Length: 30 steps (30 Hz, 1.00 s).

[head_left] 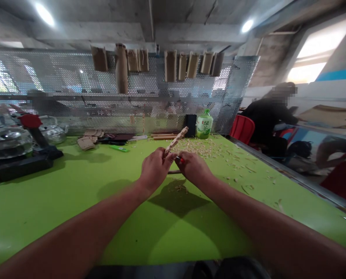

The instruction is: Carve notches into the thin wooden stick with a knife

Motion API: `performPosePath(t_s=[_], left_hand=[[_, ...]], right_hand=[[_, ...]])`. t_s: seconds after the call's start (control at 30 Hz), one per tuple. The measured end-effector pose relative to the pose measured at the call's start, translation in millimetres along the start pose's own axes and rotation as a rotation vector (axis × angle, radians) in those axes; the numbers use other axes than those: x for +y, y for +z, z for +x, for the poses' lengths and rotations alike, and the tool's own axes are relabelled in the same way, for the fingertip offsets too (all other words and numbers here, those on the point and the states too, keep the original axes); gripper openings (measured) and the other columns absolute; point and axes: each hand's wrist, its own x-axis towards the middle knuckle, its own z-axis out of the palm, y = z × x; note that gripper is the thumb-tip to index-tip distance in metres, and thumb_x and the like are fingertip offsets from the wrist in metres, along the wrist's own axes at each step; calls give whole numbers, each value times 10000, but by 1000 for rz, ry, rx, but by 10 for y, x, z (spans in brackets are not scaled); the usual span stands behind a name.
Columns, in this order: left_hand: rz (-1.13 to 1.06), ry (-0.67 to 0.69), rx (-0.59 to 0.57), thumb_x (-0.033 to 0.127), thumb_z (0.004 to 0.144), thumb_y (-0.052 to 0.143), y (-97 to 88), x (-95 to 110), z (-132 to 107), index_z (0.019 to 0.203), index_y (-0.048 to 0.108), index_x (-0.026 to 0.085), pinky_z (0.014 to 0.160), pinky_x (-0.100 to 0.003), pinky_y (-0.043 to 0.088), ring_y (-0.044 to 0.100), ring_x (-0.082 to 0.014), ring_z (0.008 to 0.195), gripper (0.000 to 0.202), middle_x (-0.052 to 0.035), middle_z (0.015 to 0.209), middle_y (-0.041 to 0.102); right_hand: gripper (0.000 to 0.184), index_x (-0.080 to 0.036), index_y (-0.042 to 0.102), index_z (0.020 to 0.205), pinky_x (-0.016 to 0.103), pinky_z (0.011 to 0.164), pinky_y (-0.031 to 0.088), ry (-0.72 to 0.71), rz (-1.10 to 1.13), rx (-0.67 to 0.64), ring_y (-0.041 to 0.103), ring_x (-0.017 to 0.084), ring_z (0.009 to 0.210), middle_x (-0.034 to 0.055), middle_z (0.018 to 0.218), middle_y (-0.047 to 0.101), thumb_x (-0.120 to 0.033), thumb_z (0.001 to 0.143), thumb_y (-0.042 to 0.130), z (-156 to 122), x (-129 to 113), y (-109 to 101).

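My left hand (154, 167) is closed round the lower end of a pale wooden stick (177, 140), which points up and to the right over the green table (74, 201). My right hand (193, 166) is closed beside it on a small tool with a red handle (181, 159), held against the stick's base. Both hands nearly touch above the table's middle. Wood shavings (198, 147) lie in a heap just beyond the hands.
A green drink bottle (204, 124) and a dark phone (191, 125) stand by the perforated metal screen (74, 93). Glass teapots (7, 139) and a red-topped device (30, 122) sit far left. Wooden pieces (87, 142) lie at the back. Another person (273, 112) sits at right.
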Motion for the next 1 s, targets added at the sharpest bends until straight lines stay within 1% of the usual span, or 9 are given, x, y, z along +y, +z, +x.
performPosePath(t_s=[0.17, 0.27, 0.37, 0.5, 0.6, 0.7, 0.8, 0.9, 1.0], left_hand=[[-27, 2, 1, 632, 897, 424, -35, 39, -4, 803, 500, 197, 555, -268, 224, 460, -143, 576, 452, -11, 672, 555], [-17, 30, 4, 610, 896, 445, -70, 25, 7, 802, 504, 198, 563, -270, 226, 437, -139, 588, 427, -2, 664, 537], [-89, 103, -70, 560, 931, 401, -83, -36, 42, 823, 531, 192, 575, -268, 258, 446, -143, 634, 405, -4, 703, 536], [-295, 150, -183, 465, 938, 429, -42, -113, 102, 854, 563, 178, 601, -259, 324, 471, -139, 679, 328, -5, 734, 556], [-381, 112, -199, 409, 917, 475, 1, -120, 123, 842, 562, 173, 618, -252, 357, 487, -131, 670, 263, 0, 720, 569], [-370, 50, -217, 377, 899, 497, 34, -108, 124, 820, 561, 172, 630, -256, 374, 507, -136, 677, 229, -5, 722, 583], [-362, 30, -222, 369, 891, 506, 60, -110, 121, 813, 558, 170, 644, -262, 384, 515, -141, 697, 220, -9, 732, 585], [-370, 26, -223, 369, 889, 512, 75, -122, 120, 829, 556, 169, 625, -256, 371, 489, -132, 679, 213, 2, 710, 555], [-359, 29, -212, 418, 908, 480, 82, -134, 115, 855, 555, 173, 587, -250, 335, 439, -123, 647, 262, 15, 688, 504]], right_hand=[[340, -164, 636, 829, 259, 547, 298, -50, -41, -6, 513, 138, 581, 78, 735, 674, -363, 964, 395, 15, -38, -70], [326, -170, 647, 824, 269, 537, 283, -5, -82, -12, 506, 144, 570, 77, 727, 678, -351, 955, 411, 36, -18, -66], [287, -183, 658, 825, 275, 520, 262, 78, -110, -31, 501, 149, 556, 75, 717, 683, -344, 933, 446, 53, 42, -45], [281, -181, 664, 804, 271, 545, 277, 50, -119, -18, 531, 151, 588, 78, 726, 690, -317, 926, 451, 67, 102, -32], [315, -175, 666, 791, 278, 545, 267, 39, -144, 6, 546, 156, 602, 89, 742, 698, -337, 934, 436, 81, 97, -27], [297, -173, 671, 798, 284, 549, 266, 21, -171, -4, 568, 166, 633, 96, 776, 711, -330, 923, 453, 93, 82, -16], [290, -171, 677, 820, 288, 554, 274, 19, -183, -14, 587, 176, 654, 102, 806, 719, -332, 923, 459, 93, 81, -6], [307, -168, 683, 834, 292, 549, 277, 28, -196, -20, 603, 184, 660, 108, 816, 724, -345, 930, 452, 84, 78, -17], [330, -169, 693, 835, 292, 539, 275, 32, -205, -46, 612, 188, 650, 109, 801, 727, -350, 934, 435, 74, 55, -51]])
